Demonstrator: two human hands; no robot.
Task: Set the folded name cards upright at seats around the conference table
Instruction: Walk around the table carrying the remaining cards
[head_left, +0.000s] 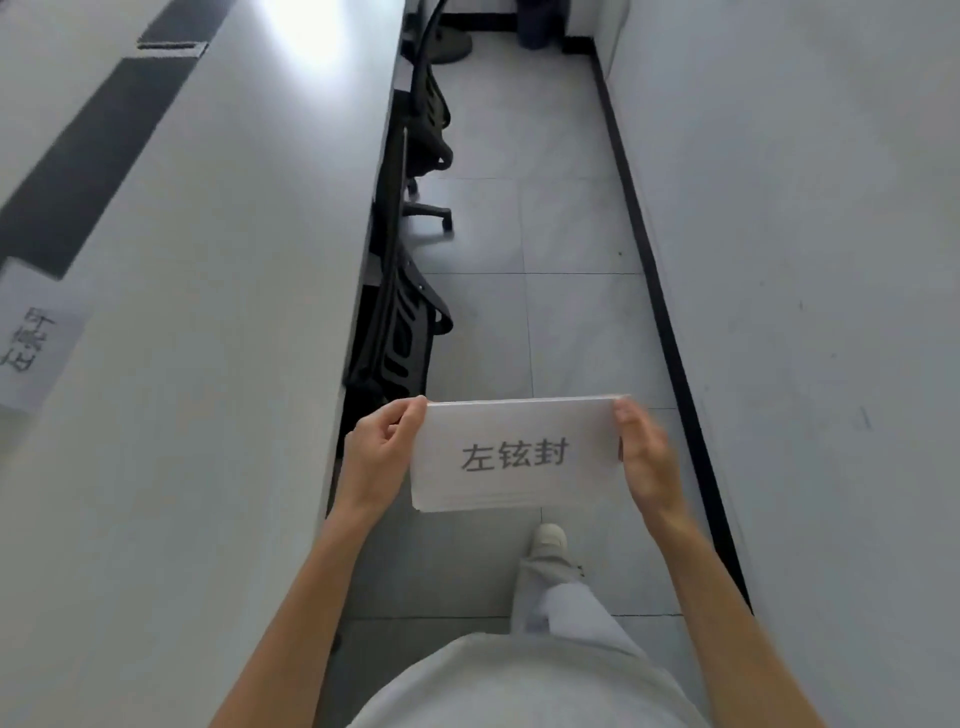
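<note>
Lying at the far left, a name card (36, 343) on the desk (208, 312) was cut off by the frame edge, its blurred print turned sideways; whether it stood upright could not be told. Black chairs (410, 312) were tucked along the desk edge, largely hidden beneath it. Over the floor (519, 234), the left hand (379, 457) pinched the left end of a stack of cards (517, 454), fingers (410, 410) closed on its top corner. The stack's long axis ran left to right, print upright toward the wearer. The right hand (644, 457) gripped the right end, its fingers mostly hidden behind the paper. A wall (805, 260) bounded the right.
</note>
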